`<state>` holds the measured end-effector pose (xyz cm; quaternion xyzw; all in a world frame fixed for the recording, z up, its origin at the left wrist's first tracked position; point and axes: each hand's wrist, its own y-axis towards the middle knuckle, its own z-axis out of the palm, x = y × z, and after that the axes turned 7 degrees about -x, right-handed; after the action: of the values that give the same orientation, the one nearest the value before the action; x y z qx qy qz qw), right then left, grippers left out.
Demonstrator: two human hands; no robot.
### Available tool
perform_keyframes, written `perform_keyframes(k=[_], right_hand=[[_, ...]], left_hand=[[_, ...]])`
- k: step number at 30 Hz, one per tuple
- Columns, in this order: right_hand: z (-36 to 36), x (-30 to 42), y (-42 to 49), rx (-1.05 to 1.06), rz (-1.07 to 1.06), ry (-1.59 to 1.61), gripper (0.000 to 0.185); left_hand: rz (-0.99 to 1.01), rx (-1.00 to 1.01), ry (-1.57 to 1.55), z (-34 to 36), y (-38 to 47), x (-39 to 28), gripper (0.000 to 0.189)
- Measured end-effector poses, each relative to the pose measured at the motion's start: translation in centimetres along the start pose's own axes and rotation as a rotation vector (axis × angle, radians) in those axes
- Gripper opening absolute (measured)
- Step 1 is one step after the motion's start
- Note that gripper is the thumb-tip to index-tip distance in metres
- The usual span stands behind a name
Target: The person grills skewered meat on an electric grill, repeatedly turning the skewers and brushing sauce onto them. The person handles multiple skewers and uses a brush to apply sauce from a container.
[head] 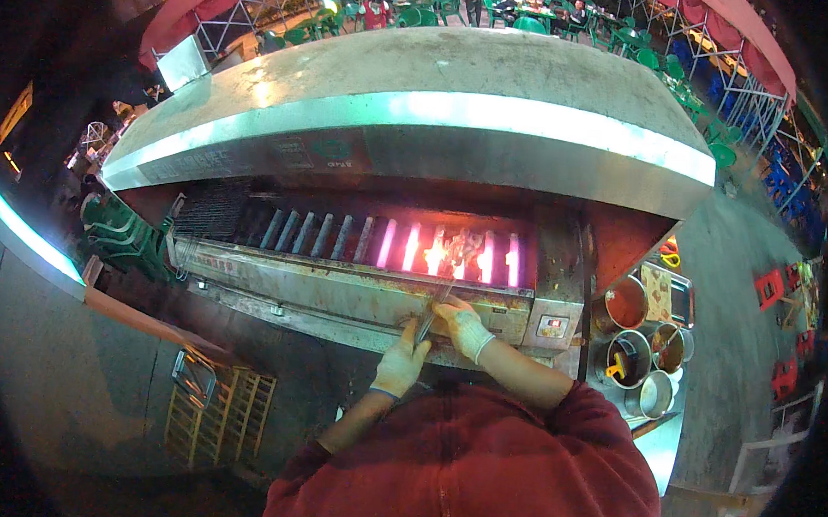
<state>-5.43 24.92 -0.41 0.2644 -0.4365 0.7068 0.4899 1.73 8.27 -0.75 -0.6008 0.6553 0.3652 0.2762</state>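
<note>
A bundle of thin metal skewers (426, 324) slants up over the front edge of a long stainless-steel grill (357, 291). On its far end, pieces of food, apparently meat (464, 245), lie above glowing heating tubes (487, 256); glare hides their detail. My right hand (463, 328), in a white work glove, grips the skewers close to the grill's front edge. Lower down, my left hand (400, 363), gloved alike, has its fingers and thumb around the skewers' near ends.
A metal hood (422, 68) overhangs the grill. Dark unlit tubes (326, 235) and a wire rack (211, 211) are at the left. On the right stand a pot of red sauce (625, 302) and a pot holding a yellow-handled brush (616, 368). A wooden rack (195, 429) stands lower left.
</note>
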Motion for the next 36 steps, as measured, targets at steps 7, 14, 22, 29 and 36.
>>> perform_keyframes(k=[7,14,22,29,36], right_hand=[[-1.3,-0.7,0.8,-0.055,0.165,0.063,0.028],[-1.0,-1.3,0.2,0.035,-0.072,-0.334,0.042],[-1.2,-2.1,-0.3,-0.177,0.158,0.05,0.038],[-0.7,-2.5,-1.2,-0.194,0.123,0.139,0.029],[-1.5,-3.5,-1.2,-0.404,0.124,0.396,0.009]], left_hand=[[-0.471,0.345,-0.463,-0.2,0.6,-0.2,0.056],[0.079,-0.004,0.087,0.8,0.2,1.3,0.056],[-0.651,0.146,-0.679,-0.1,0.5,-2.8,0.038],[-0.602,0.052,-0.583,1.0,0.4,-2.0,0.017],[-0.462,0.063,-0.275,0.3,0.3,-1.4,0.028]])
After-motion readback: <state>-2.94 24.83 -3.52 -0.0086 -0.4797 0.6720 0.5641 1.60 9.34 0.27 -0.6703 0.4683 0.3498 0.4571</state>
